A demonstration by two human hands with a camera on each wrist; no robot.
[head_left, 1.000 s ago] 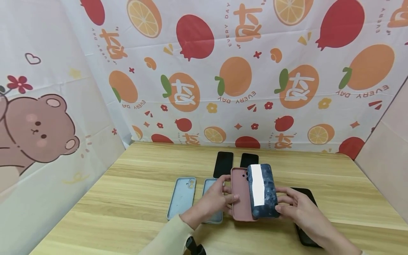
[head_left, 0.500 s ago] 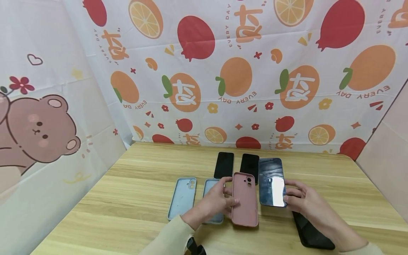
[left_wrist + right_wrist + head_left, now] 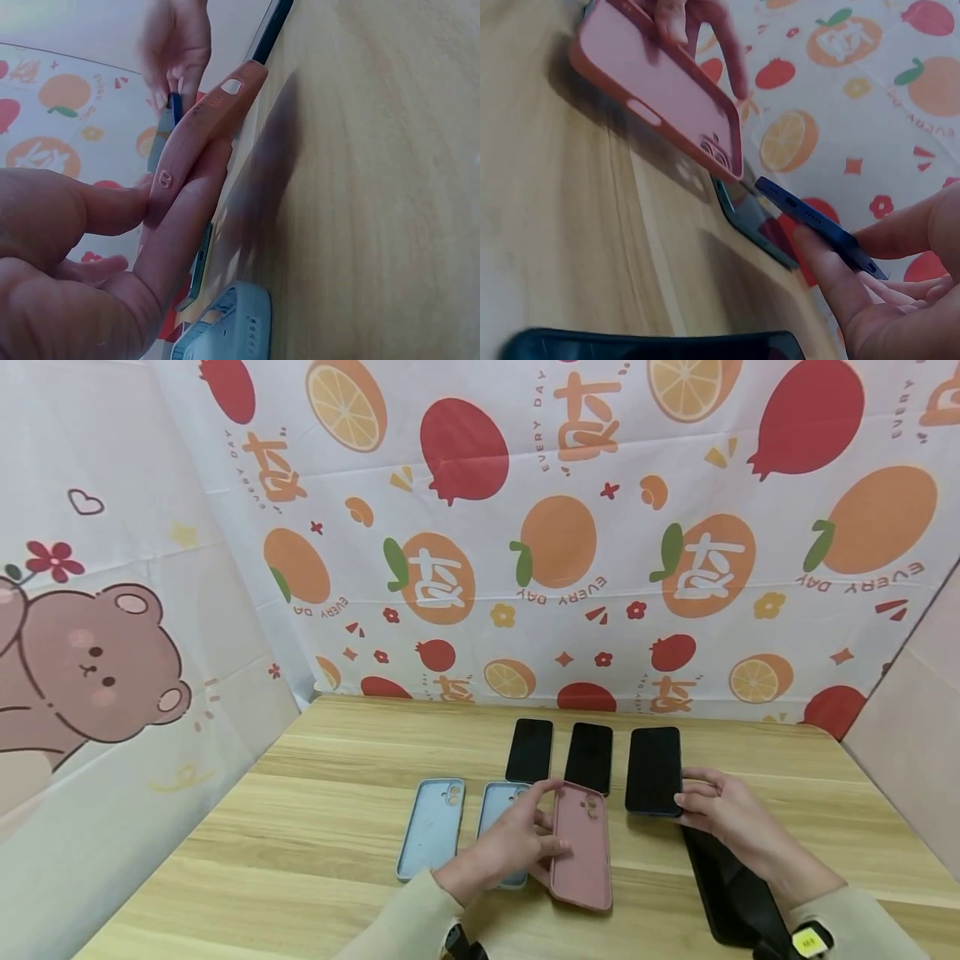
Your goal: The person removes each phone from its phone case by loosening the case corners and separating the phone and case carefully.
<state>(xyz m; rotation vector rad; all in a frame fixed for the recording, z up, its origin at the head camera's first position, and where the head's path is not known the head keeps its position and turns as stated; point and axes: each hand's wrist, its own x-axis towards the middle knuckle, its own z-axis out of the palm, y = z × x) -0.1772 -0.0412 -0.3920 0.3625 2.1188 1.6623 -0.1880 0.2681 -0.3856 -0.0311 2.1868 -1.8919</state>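
My left hand (image 3: pixel 517 837) grips a pink phone case (image 3: pixel 582 852) by its left edge, with the hollow inside facing the head camera. In the left wrist view, thumb and fingers pinch the case (image 3: pixel 196 127) above the wood. My right hand (image 3: pixel 726 812) pinches a phone (image 3: pixel 654 772) at its lower right side, the black face turned up. Its blue edge with the charging port shows on the phone (image 3: pixel 821 223) in the right wrist view, tilted and held off the table. Case and phone are apart.
Two dark phones (image 3: pixel 529 750) (image 3: pixel 589 758) lie side by side at the back. Two light-blue cases (image 3: pixel 431 828) (image 3: pixel 491 814) lie at the left, one partly behind my left hand. A black phone-shaped slab (image 3: pixel 723 893) lies under my right forearm. A printed cloth (image 3: pixel 480 635) hangs behind the wooden table (image 3: pixel 300 860).
The right hand has drawn the phone away from the pink case, rightward and back, and turned its black face up. The left hand has lowered the case slightly and shifted a little right.
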